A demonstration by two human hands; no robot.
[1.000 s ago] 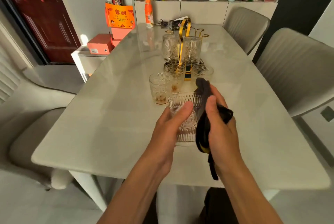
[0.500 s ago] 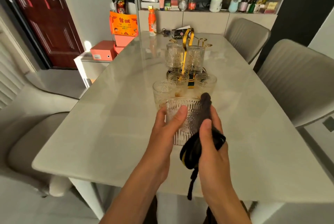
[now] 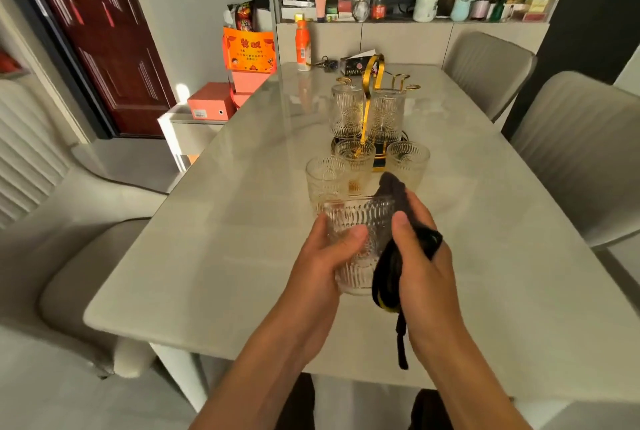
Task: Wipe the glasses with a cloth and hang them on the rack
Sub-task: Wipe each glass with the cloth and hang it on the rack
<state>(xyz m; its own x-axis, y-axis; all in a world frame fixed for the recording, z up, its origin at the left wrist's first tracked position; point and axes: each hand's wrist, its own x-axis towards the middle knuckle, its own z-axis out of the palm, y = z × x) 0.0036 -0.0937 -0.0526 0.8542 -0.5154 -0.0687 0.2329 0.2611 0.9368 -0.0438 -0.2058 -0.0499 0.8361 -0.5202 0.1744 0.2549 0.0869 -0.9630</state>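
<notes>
My left hand (image 3: pixel 332 256) grips an embossed clear glass (image 3: pixel 360 221) upright above the table. My right hand (image 3: pixel 420 249) holds a dark cloth (image 3: pixel 389 266) against the glass's right side; the cloth's tip pokes up over the rim and a strip hangs below. Beyond the glass stand three more clear glasses (image 3: pixel 325 176), (image 3: pixel 355 159), (image 3: pixel 408 159) upright on the table. Behind them is a gold rack (image 3: pixel 372 83) with two glasses (image 3: pixel 347 110), (image 3: pixel 386 114) hung upside down on it.
The pale marble table (image 3: pixel 214 256) runs away from me. An orange bottle (image 3: pixel 303 46), keys and a dark box sit at its far end. Grey chairs (image 3: pixel 568 152) stand on the right and one (image 3: pixel 79 256) on the left. A cluttered shelf lines the back wall.
The glass and both hands have come up and nearer to me. The cloth has slid along the glass's right side, its tip now above the rim.
</notes>
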